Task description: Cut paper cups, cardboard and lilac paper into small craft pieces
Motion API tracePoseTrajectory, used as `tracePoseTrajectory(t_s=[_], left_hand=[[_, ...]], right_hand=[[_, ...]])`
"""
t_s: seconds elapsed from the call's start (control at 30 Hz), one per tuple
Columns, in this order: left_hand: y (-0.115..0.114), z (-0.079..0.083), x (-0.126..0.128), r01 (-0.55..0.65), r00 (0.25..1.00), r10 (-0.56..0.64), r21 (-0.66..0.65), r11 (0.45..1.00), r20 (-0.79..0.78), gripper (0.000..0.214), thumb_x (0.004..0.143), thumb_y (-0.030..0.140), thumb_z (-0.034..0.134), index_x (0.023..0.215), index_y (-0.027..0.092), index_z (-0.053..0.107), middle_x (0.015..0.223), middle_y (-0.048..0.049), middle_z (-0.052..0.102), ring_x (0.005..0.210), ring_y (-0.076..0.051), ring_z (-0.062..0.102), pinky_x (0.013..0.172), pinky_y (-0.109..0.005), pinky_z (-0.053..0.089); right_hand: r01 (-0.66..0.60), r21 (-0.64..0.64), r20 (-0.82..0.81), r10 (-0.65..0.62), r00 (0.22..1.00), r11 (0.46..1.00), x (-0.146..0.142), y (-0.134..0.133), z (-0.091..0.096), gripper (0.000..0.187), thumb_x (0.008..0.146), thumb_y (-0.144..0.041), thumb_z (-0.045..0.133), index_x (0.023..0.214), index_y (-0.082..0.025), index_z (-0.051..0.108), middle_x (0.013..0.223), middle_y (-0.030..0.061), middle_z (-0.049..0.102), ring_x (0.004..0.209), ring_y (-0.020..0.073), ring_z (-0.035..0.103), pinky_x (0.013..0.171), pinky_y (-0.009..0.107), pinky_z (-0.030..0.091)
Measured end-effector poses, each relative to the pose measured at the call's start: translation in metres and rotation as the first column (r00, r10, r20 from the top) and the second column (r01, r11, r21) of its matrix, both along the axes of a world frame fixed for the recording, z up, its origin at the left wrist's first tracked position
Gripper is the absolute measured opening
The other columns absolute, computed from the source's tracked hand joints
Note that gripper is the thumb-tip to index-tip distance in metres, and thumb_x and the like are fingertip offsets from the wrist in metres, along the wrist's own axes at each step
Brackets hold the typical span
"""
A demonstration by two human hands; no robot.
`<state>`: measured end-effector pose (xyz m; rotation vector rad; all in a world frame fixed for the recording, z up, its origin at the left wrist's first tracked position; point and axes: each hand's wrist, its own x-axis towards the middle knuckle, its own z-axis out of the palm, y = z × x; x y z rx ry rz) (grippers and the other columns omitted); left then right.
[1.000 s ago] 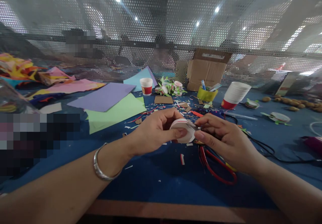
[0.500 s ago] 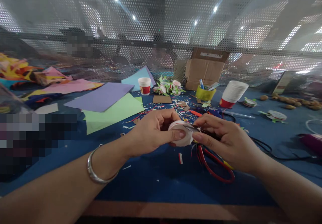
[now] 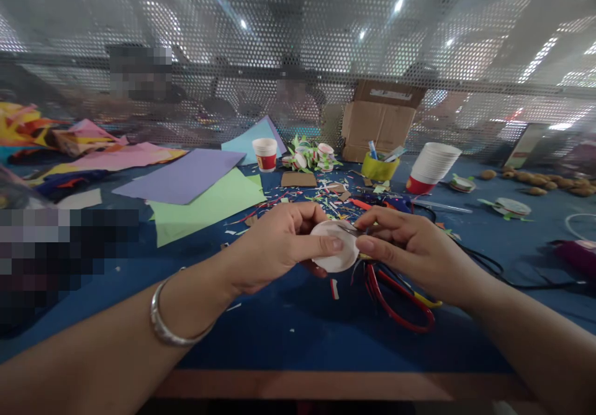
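Observation:
My left hand [image 3: 279,244] pinches a small white paper cup bottom [image 3: 331,255] between thumb and fingers, its round base turned toward me. My right hand [image 3: 410,250] is closed on a pair of red-handled scissors [image 3: 398,300]. The blades touch the cup's right edge and the red handle loops hang below my palm. Both hands hover just above the blue table [image 3: 288,328], near its front edge.
Purple [image 3: 179,176] and green [image 3: 205,207] paper sheets lie at left. Further back stand a red-and-white cup [image 3: 265,154], finished cup flowers [image 3: 310,157], a cardboard box [image 3: 379,123], a yellow tape roll [image 3: 379,168] and a stack of cups [image 3: 431,168]. Paper scraps litter the middle; a black cable [image 3: 503,272] runs right.
The cup bottom has turned in my left hand, so its flat white base now faces me and the red rim stripe is hidden. Both hands stay in place.

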<state>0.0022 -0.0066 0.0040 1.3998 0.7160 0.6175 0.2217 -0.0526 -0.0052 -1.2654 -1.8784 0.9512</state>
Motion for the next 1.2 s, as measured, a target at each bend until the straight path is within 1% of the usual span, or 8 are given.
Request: tracePoseTrajectory(t_s=[0.17, 0.27, 0.37, 0.47, 0.6, 0.87, 1.07, 1.2], left_hand=[[0.005, -0.001, -0.002, 0.051, 0.999, -0.050, -0.117, 0.992, 0.011, 0.031, 0.073, 0.030, 0.085, 0.087, 0.015, 0.061, 0.079, -0.0014, 0.070, 0.072, -0.013, 0.065, 0.054, -0.019, 0.054], [0.006, -0.001, -0.003, 0.082, 0.997, -0.080, -0.167, 0.982, 0.022, 0.030, 0.075, 0.028, 0.084, 0.090, 0.014, 0.062, 0.082, -0.0025, 0.071, 0.074, -0.013, 0.067, 0.055, -0.019, 0.055], [0.006, -0.001, -0.002, 0.107, 0.994, -0.108, -0.206, 0.973, 0.008, 0.028, 0.077, 0.026, 0.082, 0.092, 0.013, 0.062, 0.084, -0.0051, 0.072, 0.077, -0.015, 0.070, 0.055, -0.019, 0.056], [0.004, -0.003, 0.000, 0.046, 0.999, -0.047, -0.159, 0.986, 0.001, 0.031, 0.074, 0.028, 0.084, 0.087, 0.013, 0.061, 0.082, -0.0051, 0.072, 0.076, -0.016, 0.069, 0.056, -0.021, 0.056], [-0.002, -0.006, 0.003, -0.023, 0.999, 0.025, -0.050, 0.999, 0.046, 0.035, 0.071, 0.031, 0.087, 0.082, 0.014, 0.058, 0.077, -0.0021, 0.069, 0.071, -0.013, 0.066, 0.058, -0.022, 0.058], [-0.004, -0.004, 0.000, 0.034, 0.999, -0.033, -0.047, 0.998, 0.024, 0.033, 0.076, 0.031, 0.085, 0.082, 0.013, 0.057, 0.076, -0.0017, 0.070, 0.070, -0.012, 0.067, 0.057, -0.022, 0.059], [0.000, 0.002, -0.003, 0.090, 0.996, -0.091, -0.106, 0.990, -0.008, 0.033, 0.076, 0.029, 0.085, 0.082, 0.013, 0.057, 0.076, -0.0021, 0.071, 0.069, -0.012, 0.068, 0.056, -0.020, 0.058], [0.002, 0.002, -0.003, 0.106, 0.994, -0.110, -0.110, 0.988, -0.026, 0.033, 0.076, 0.030, 0.085, 0.083, 0.013, 0.057, 0.077, -0.0023, 0.071, 0.070, -0.013, 0.068, 0.056, -0.020, 0.058]], right_hand=[[-0.053, -0.016, -0.009, 0.053, 0.999, 0.998, 0.001, 0.003, 0.003, 0.032, 0.094, -0.053, 0.060, 0.092, -0.022, 0.066, 0.075, -0.0001, 0.061, 0.064, 0.0124, 0.052, 0.056, 0.024, 0.040], [-0.089, -0.053, -0.030, 0.087, 0.996, 0.995, 0.002, 0.005, 0.004, 0.031, 0.094, -0.052, 0.061, 0.095, -0.022, 0.066, 0.079, 0.0006, 0.062, 0.064, 0.0120, 0.051, 0.055, 0.024, 0.039], [-0.116, -0.133, -0.069, 0.107, 0.992, 0.984, 0.004, 0.006, 0.001, 0.030, 0.093, -0.052, 0.062, 0.100, -0.023, 0.064, 0.072, -0.0024, 0.059, 0.054, 0.0093, 0.044, 0.047, 0.022, 0.031], [-0.111, -0.156, -0.082, 0.099, 0.992, 0.981, 0.005, 0.007, 0.000, 0.032, 0.094, -0.053, 0.061, 0.101, -0.022, 0.063, 0.061, -0.0062, 0.050, 0.047, 0.0077, 0.034, 0.043, 0.022, 0.022], [-0.081, -0.067, -0.025, 0.079, 0.997, 0.994, 0.006, 0.006, 0.002, 0.033, 0.094, -0.054, 0.060, 0.094, -0.021, 0.064, 0.064, -0.0042, 0.052, 0.054, 0.0095, 0.042, 0.048, 0.023, 0.030], [-0.086, -0.096, -0.054, 0.081, 0.995, 0.992, 0.008, 0.004, 0.004, 0.025, 0.090, -0.047, 0.068, 0.098, -0.023, 0.066, 0.073, -0.0027, 0.065, 0.062, 0.0114, 0.056, 0.056, 0.022, 0.040], [-0.114, -0.131, -0.090, 0.103, 0.991, 0.985, 0.009, 0.003, 0.002, 0.022, 0.093, -0.044, 0.066, 0.097, -0.023, 0.064, 0.062, -0.0069, 0.055, 0.051, 0.0076, 0.040, 0.049, 0.022, 0.029], [-0.114, -0.143, -0.084, 0.102, 0.991, 0.983, 0.009, 0.003, 0.002, 0.022, 0.093, -0.044, 0.066, 0.098, -0.023, 0.064, 0.068, -0.0052, 0.060, 0.057, 0.0090, 0.044, 0.053, 0.022, 0.031]])
